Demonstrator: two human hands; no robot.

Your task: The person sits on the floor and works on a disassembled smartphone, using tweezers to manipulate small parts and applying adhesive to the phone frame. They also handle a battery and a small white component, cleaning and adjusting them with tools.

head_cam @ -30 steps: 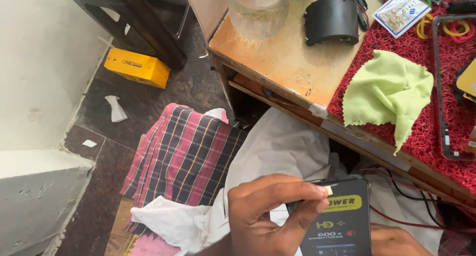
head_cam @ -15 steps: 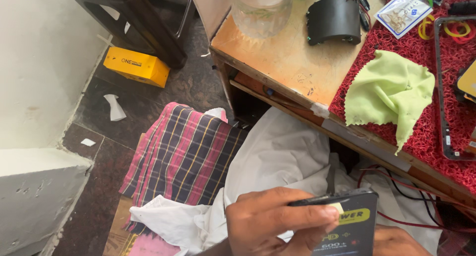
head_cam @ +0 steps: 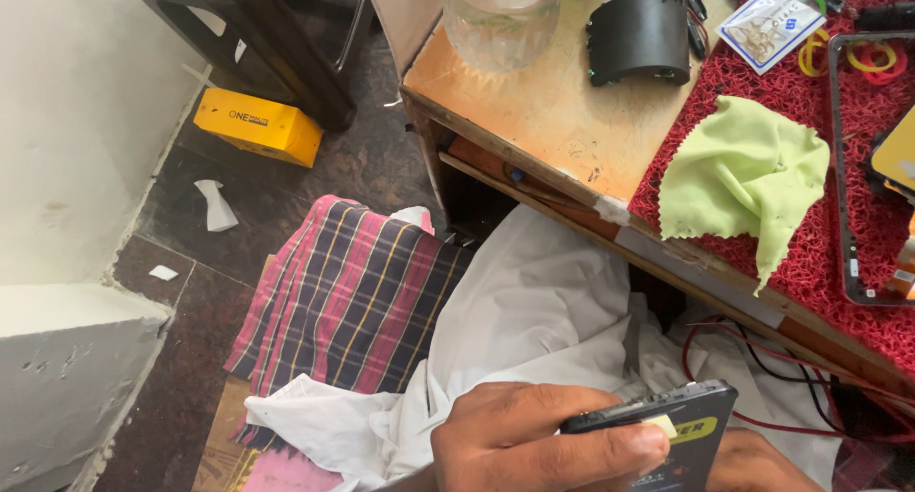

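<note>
left hand (head_cam: 548, 444): clenched on black battery pack (head_cam: 672, 430), thumb across its top edge | right hand (head_cam: 753, 463): under pack, grip not discernible | pack: low over white cloth (head_cam: 534, 311), below bench (head_cam: 534, 111) edge | green cloth (head_cam: 743, 173) on red mat (head_cam: 810, 254)

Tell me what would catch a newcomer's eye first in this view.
At the bottom edge, the left hand grips a flat black battery, with the right hand under it. Above, a lime-green cloth lies on the red mat at the wooden table's right side. A yellow box sits on the dark floor at upper left.
</note>
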